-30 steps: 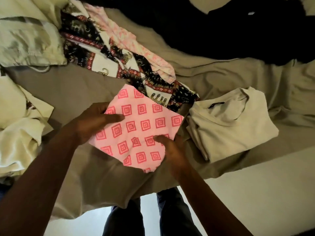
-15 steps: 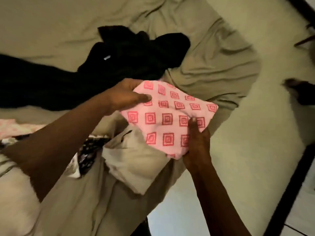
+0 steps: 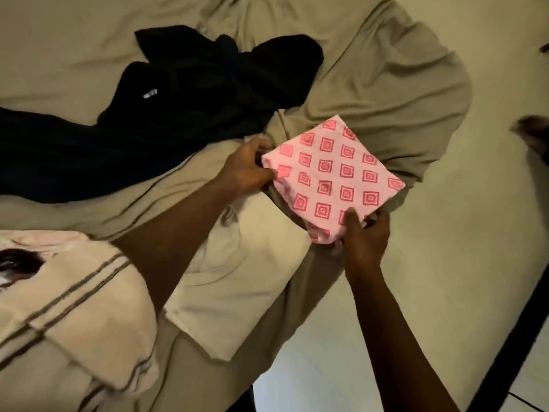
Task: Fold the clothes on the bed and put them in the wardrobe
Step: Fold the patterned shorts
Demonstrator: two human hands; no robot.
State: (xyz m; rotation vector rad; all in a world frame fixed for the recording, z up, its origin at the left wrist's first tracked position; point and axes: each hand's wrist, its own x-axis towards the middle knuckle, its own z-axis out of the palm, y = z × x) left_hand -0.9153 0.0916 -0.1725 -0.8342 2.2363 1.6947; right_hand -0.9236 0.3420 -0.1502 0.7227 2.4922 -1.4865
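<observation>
The folded cloth [image 3: 332, 179], pink with rows of red nested squares, forms a neat flat square over the corner of the bed [image 3: 386, 84]. The left hand [image 3: 248, 169] pinches its left edge; the right hand [image 3: 367, 237] grips its near corner.

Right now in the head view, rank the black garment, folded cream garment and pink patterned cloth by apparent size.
Largest: black garment.
Then folded cream garment and pink patterned cloth, too close to rank; an arm partly hides the cream one.
</observation>
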